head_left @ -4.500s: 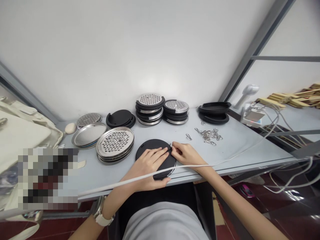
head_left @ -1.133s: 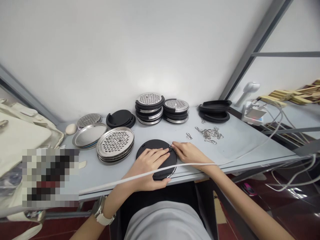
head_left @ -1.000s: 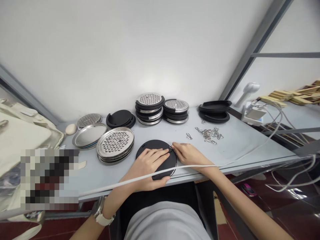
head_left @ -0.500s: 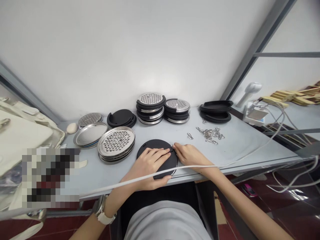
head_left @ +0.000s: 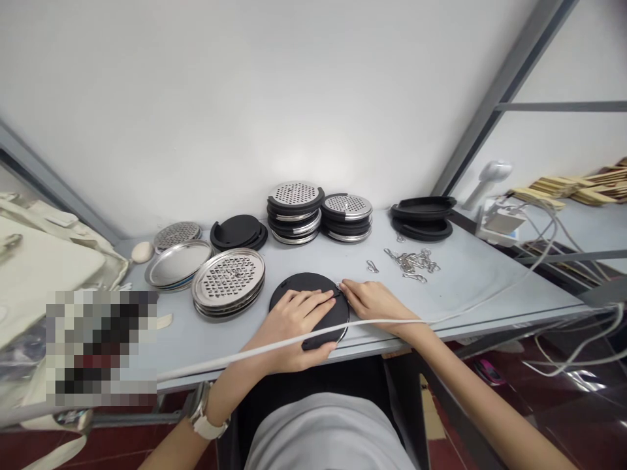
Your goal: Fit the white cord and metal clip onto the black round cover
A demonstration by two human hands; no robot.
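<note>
A black round disc (head_left: 290,285) with a shiny metal rim lies at the table's front edge. My left hand (head_left: 296,320) presses on it, fingers laid across the top and thumb at the near rim. At the disc's right edge, my right hand (head_left: 367,300) is closed, thumb and fingertips pinching a small metal clip (head_left: 338,285) that is mostly hidden. Farther right, a loose metal clip (head_left: 372,266) lies beside a pile of similar clips (head_left: 414,262). Left of the disc is a stack of round metal trays with a perforated plate (head_left: 228,281) on top.
Two stacks of perforated discs with black rims (head_left: 296,212) stand near the wall. Black covers (head_left: 238,232) lie left, and black round trays (head_left: 424,219) right. A shallow metal tray (head_left: 179,261) is at the left. A white cable (head_left: 382,321) crosses in front of my hands.
Both hands stay at the disc in nearly the same pose. The disc and hands show only a very slight shift to the right.
</note>
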